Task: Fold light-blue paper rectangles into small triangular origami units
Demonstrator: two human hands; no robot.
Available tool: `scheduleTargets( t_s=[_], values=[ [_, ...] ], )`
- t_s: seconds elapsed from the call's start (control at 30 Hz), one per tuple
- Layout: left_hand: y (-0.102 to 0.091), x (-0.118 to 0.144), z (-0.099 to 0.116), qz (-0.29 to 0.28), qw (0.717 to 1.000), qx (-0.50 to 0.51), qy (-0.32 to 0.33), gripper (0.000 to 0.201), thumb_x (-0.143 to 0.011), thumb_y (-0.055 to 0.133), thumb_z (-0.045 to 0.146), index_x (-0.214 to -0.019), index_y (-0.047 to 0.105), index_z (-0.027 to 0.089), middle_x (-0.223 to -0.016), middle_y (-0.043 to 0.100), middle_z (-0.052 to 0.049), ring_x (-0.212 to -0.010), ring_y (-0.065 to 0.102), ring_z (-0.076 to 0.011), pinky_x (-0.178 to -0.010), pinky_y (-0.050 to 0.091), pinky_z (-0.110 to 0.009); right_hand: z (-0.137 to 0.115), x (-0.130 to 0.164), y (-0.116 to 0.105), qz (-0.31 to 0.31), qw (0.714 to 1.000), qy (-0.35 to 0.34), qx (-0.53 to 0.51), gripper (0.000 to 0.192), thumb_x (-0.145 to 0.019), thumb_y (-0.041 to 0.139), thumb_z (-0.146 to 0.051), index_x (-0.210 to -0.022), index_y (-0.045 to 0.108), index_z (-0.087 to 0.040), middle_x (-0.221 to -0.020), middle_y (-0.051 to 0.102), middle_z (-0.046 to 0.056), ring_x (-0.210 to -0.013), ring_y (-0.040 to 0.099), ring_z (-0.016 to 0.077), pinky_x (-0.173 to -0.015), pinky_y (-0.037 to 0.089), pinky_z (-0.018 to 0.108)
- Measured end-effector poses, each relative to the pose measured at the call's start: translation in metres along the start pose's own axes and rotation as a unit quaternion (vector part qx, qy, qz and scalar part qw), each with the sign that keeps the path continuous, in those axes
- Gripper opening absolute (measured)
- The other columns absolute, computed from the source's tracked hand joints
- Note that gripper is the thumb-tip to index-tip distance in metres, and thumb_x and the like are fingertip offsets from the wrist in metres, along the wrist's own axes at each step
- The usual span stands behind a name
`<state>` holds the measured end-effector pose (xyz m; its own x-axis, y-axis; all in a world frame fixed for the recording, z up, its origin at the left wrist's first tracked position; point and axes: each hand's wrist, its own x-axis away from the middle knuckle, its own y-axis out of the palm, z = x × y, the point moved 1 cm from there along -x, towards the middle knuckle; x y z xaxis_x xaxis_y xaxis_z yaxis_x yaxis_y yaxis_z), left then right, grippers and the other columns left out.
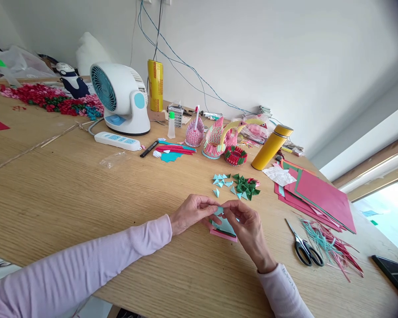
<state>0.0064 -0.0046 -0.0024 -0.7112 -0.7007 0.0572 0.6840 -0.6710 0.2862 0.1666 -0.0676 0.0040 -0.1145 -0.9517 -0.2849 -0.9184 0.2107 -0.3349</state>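
Between my two hands is a small piece of light blue paper, pinched at both ends. My left hand is closed on its left side with thumb and fingers. On its right side my right hand grips it the same way. Below them lies a small stack of paper slips, light blue on top with green and pink edges showing, partly covered by my fingers. Just beyond my hands are folded light blue paper triangles and a heap of dark green paper triangles, with a few pink ones at its edge.
Right of my hands lie black-handled scissors, shredded paper strips, coloured paper sheets and a dark phone. Farther back stand a yellow flask, folded-paper swans, a red-green paper ring and a white fan.
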Motion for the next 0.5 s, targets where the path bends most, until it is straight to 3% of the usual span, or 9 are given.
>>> scheduleTargets(
  t_s=[0.3, 0.4, 0.5],
  values=[
    [-0.0014, -0.0006, -0.0013, 0.003, 0.999, 0.043, -0.023, 0.036, -0.073, 0.073, 0.041, -0.087, 0.064, 0.009, -0.081, 0.069, -0.009, -0.071, 0.070, -0.0209, -0.054, 0.056, -0.027, 0.0053, 0.0010, 0.0015, -0.013, 1.000, -0.026, 0.008, 0.013, -0.085, 0.059, -0.028, -0.081, 0.068, -0.020, -0.081, 0.067, 0.005, -0.074, 0.066, 0.0187, -0.070, 0.053, 0.032],
    [-0.0025, -0.0011, -0.0032, 0.002, 0.999, 0.032, -0.019, 0.035, -0.073, 0.074, 0.041, -0.086, 0.063, 0.010, -0.082, 0.068, -0.007, -0.071, 0.070, -0.0196, -0.055, 0.056, -0.026, 0.0035, 0.0014, 0.0042, -0.007, 1.000, -0.016, -0.005, 0.008, -0.084, 0.060, -0.027, -0.089, 0.063, -0.020, -0.079, 0.066, 0.004, -0.072, 0.066, 0.0178, -0.069, 0.053, 0.031],
    [-0.0027, -0.0012, -0.0035, 0.000, 1.000, 0.022, -0.018, 0.034, -0.073, 0.073, 0.041, -0.085, 0.061, 0.011, -0.081, 0.067, -0.006, -0.073, 0.070, -0.0194, -0.055, 0.056, -0.026, 0.0022, 0.0016, 0.0059, 0.009, 0.999, -0.002, -0.033, 0.019, -0.082, 0.064, -0.026, -0.098, 0.054, -0.022, -0.077, 0.064, 0.001, -0.070, 0.065, 0.0164, -0.066, 0.053, 0.030]
  ],
)
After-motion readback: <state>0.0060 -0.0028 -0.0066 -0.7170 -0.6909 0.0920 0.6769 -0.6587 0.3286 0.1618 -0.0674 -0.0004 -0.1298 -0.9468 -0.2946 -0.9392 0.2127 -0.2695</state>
